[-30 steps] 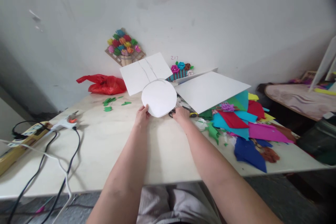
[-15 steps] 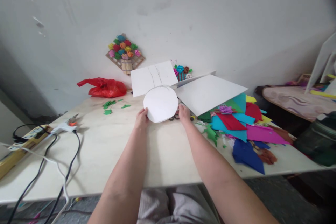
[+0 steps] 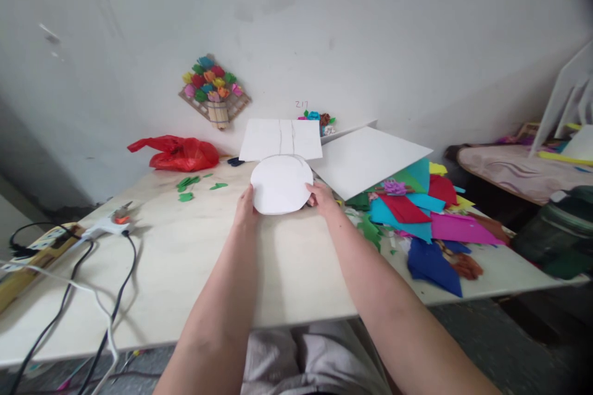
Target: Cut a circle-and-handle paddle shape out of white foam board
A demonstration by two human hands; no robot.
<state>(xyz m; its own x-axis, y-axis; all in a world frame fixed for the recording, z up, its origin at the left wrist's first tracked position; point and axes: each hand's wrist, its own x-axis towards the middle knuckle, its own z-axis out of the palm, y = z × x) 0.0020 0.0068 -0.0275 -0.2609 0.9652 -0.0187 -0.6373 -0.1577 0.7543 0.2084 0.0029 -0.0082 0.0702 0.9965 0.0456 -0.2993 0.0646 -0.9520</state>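
Above the table I hold a round white board piece (image 3: 281,186) between both hands. My left hand (image 3: 245,205) is closed on its left edge. My right hand (image 3: 319,195) grips its right edge, the thumb lying on the front face. Directly behind its top is a rectangular white board part (image 3: 264,139) with two pencil lines and a curved line near the round edge. Whether the two parts are joined, I cannot tell. Beneath the right side of the round piece, something dark is mostly hidden.
A large white board (image 3: 370,159) leans over coloured sheets (image 3: 458,228) and scraps on the right. At left are a red plastic bag (image 3: 183,154), green cut pieces (image 3: 188,183), a glue gun (image 3: 113,222) and a power strip (image 3: 44,253) with cords. A dark green bottle (image 3: 558,231) stands far right.
The rectangular part has turned from tilted to nearly level behind the round piece. My right hand has come onto the round piece's edge, covering the scissors handles seen before. The view has shifted slightly.
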